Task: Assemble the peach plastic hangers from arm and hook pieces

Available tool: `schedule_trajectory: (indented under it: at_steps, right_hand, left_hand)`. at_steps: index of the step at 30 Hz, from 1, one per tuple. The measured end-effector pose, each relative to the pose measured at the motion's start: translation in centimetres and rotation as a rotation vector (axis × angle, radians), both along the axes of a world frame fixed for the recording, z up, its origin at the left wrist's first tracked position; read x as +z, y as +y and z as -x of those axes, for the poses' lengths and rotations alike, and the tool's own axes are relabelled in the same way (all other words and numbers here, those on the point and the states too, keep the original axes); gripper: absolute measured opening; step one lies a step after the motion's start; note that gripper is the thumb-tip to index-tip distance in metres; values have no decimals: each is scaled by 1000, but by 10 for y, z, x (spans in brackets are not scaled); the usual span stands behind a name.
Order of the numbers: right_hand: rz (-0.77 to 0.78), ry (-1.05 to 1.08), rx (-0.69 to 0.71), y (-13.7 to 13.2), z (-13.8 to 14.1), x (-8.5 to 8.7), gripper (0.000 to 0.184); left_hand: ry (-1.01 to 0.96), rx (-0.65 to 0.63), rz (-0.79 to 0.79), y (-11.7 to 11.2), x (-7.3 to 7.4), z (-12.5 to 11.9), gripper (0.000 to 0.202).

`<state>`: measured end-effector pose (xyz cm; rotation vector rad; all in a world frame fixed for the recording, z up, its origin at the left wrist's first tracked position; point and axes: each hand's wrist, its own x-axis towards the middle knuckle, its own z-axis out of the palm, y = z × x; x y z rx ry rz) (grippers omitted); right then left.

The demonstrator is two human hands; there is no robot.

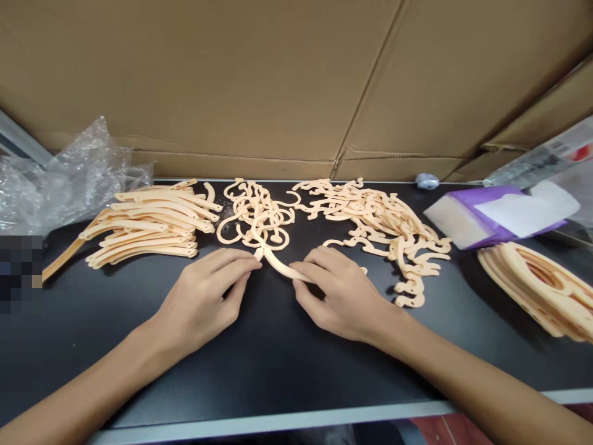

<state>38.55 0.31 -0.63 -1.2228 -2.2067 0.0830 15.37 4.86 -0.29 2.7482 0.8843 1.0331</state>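
My left hand (210, 293) pinches the left end of a jointed beige plastic piece, near where its parts meet. In my right hand (340, 290) is the other end of its curved beige plastic arm (280, 264), gripped between thumb and fingers. A hook-like part (257, 230) rises from the joint, overlapping a pile of beige plastic hooks (250, 207) just behind. The fingertips hide both ends of the held piece. Beyond my right hand lies a heap of small S-shaped beige pieces (375, 210). Long curved beige strips with end holes (148, 225) are stacked beyond my left hand.
A purple-and-white packet (491, 213) and a stack of beige pieces with oval openings (532, 290) sit at right. Clear plastic wrap (69, 179) lies at far left. Cardboard (208, 80) walls the back of the black table (259, 377). A small pale object (427, 181) rests there.
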Motion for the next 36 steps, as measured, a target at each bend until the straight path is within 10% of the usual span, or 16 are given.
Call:
schedule_trajectory:
  at_steps: [36]
  right_hand:
    - [-135, -95, -108, 2, 4, -7, 18]
  left_hand:
    - [47, 68, 37, 0, -7, 0, 14]
